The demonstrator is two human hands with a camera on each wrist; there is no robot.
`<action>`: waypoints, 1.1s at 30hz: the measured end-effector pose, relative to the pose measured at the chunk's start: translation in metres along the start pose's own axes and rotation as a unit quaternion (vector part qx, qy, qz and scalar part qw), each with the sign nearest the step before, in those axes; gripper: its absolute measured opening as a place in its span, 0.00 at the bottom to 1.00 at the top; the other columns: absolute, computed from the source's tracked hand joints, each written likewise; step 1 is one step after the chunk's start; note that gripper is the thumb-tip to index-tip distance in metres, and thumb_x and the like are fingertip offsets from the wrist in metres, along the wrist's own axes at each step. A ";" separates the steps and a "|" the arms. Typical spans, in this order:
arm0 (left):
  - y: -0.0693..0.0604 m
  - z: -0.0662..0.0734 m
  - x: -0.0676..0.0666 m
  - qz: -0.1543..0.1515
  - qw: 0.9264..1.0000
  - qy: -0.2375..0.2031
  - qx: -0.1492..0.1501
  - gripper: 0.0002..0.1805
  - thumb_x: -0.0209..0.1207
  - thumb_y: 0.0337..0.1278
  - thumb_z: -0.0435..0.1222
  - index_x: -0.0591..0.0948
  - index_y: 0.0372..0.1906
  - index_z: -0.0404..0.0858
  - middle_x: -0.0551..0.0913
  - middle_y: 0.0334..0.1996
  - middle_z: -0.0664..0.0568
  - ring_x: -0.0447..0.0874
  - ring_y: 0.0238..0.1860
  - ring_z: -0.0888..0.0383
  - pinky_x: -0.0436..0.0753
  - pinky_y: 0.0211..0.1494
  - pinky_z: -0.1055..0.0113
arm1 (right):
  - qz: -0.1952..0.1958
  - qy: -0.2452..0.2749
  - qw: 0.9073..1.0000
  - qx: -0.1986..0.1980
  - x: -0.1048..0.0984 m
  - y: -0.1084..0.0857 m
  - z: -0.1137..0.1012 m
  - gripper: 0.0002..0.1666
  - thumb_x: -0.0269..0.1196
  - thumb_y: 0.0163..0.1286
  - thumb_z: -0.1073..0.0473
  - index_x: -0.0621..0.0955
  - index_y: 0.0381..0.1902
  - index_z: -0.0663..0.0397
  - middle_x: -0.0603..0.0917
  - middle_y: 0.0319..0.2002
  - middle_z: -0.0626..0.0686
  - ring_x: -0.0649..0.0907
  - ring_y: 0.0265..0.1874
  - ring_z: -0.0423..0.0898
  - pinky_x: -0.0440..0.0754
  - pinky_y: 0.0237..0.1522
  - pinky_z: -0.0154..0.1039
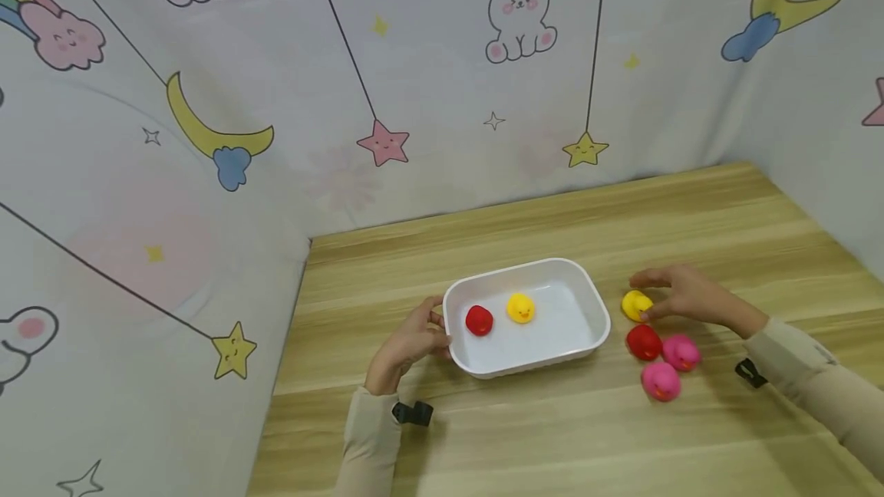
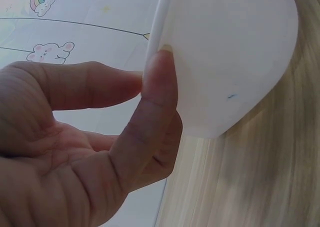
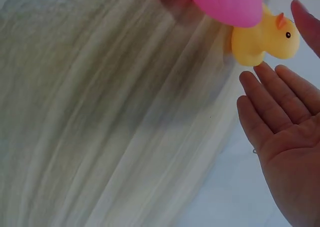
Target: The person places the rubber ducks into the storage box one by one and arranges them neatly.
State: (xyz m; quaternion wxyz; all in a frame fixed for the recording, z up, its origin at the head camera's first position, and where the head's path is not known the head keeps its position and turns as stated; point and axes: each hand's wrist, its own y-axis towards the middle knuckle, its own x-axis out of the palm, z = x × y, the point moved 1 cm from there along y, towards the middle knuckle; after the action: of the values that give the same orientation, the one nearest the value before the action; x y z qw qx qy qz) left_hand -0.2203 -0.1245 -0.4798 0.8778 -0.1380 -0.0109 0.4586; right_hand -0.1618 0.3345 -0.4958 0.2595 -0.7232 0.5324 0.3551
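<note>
A white tray (image 1: 580,328) on the table holds a red duck (image 1: 479,320) and a yellow duck (image 1: 521,308). My left hand (image 1: 412,340) pinches the tray's left rim; in the left wrist view the hand (image 2: 105,132) has thumb and fingertips on either side of the white wall (image 2: 230,47). Right of the tray, my right hand (image 1: 691,297) is around another yellow duck (image 1: 636,304), thumb and fingers apart. In the right wrist view the hand's (image 3: 290,112) fingers are extended beside that yellow duck (image 3: 250,42), with a gap on the thumb side.
Close to the right hand lie a red duck (image 1: 644,342) and two pink ducks, one (image 1: 681,352) behind the other (image 1: 661,381). A patterned cloth (image 1: 442,83) stands behind the wooden table (image 1: 525,443) and along its sides.
</note>
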 end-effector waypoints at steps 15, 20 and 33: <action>0.002 -0.004 0.000 -0.008 1.000 -0.001 0.005 0.40 0.52 0.51 0.15 0.55 0.73 0.21 0.69 0.44 0.32 0.79 0.29 0.53 0.88 0.31 0.68 | -0.003 -0.039 0.999 -0.013 0.009 0.004 0.006 0.32 0.79 0.50 0.58 0.84 0.53 0.63 0.87 0.48 0.57 0.84 0.48 0.56 0.83 0.53 0.59; 0.001 -0.004 0.000 -0.010 1.000 -0.007 0.009 0.40 0.52 0.51 0.15 0.55 0.72 0.21 0.69 0.43 0.30 0.78 0.27 0.54 0.87 0.29 0.70 | 0.004 -0.062 0.998 -0.029 0.012 0.006 0.007 0.31 0.78 0.47 0.61 0.84 0.52 0.62 0.87 0.47 0.56 0.83 0.43 0.51 0.84 0.49 0.55; 0.001 -0.004 0.000 -0.007 1.000 -0.006 0.011 0.40 0.52 0.50 0.15 0.54 0.72 0.20 0.70 0.43 0.33 0.79 0.26 0.57 0.90 0.33 0.65 | 0.010 -0.074 0.996 -0.055 0.013 0.008 0.010 0.32 0.81 0.46 0.63 0.85 0.51 0.63 0.88 0.46 0.57 0.83 0.43 0.52 0.85 0.49 0.56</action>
State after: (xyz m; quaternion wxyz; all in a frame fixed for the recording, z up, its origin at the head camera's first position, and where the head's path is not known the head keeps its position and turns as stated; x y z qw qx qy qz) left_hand -0.2206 -0.1250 -0.4834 0.8823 -0.1256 -0.0116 0.4536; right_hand -0.1693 0.3323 -0.5128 0.2544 -0.7028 0.4983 0.4393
